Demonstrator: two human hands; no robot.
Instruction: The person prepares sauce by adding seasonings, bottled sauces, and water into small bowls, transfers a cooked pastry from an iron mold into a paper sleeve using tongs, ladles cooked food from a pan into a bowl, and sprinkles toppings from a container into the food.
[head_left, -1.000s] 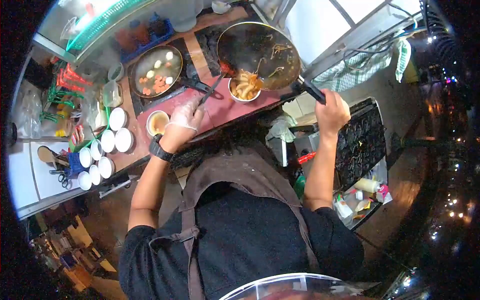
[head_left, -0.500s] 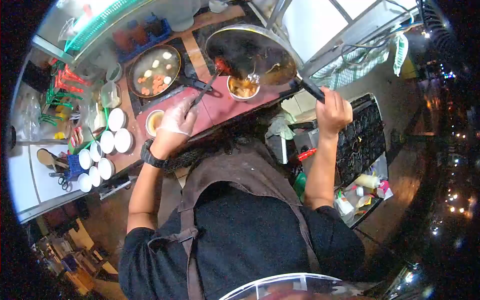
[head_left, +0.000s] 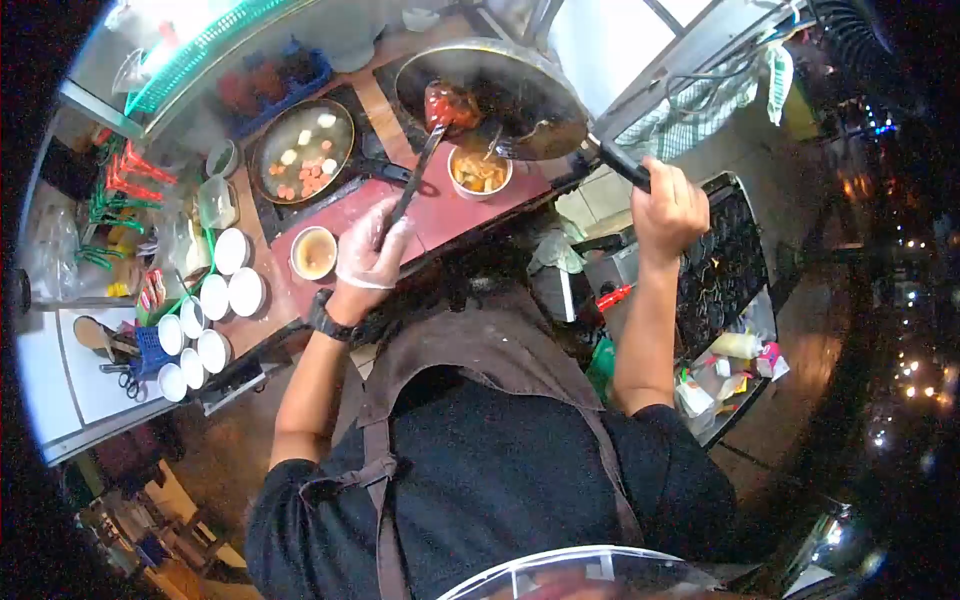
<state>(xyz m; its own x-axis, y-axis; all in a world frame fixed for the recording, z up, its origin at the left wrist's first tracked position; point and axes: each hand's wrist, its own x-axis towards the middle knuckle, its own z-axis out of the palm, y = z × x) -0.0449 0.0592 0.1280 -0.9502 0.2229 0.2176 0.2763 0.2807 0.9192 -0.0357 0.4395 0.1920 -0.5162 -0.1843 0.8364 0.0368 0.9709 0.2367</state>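
Note:
Over the red board (head_left: 435, 215), my right hand (head_left: 670, 215) grips the black handle of a large dark wok (head_left: 540, 105), which is tilted toward me. In my gloved left hand (head_left: 372, 248) is a dark-handled spatula with a red head (head_left: 450, 108); its head is inside the wok, and I cannot tell whether it is flat or hollow. Below the wok's near rim stands a white bowl (head_left: 480, 192) holding chunky brownish-orange food. A second white bowl (head_left: 314, 253) with light brown liquid sits left of my left hand.
On the stove at the left, a frying pan (head_left: 302, 150) holds orange and white pieces in steaming liquid. Several white bowls (head_left: 233, 250) stand at the counter's left. Scissors (head_left: 124, 380) lie beside a blue basket (head_left: 152, 347). A black crate (head_left: 722, 265) is at the right.
The spatula's red head has turned and shows broader inside the wok. My left hand has shifted right, uncovering the bowl of liquid. My right hand still grips the wok.

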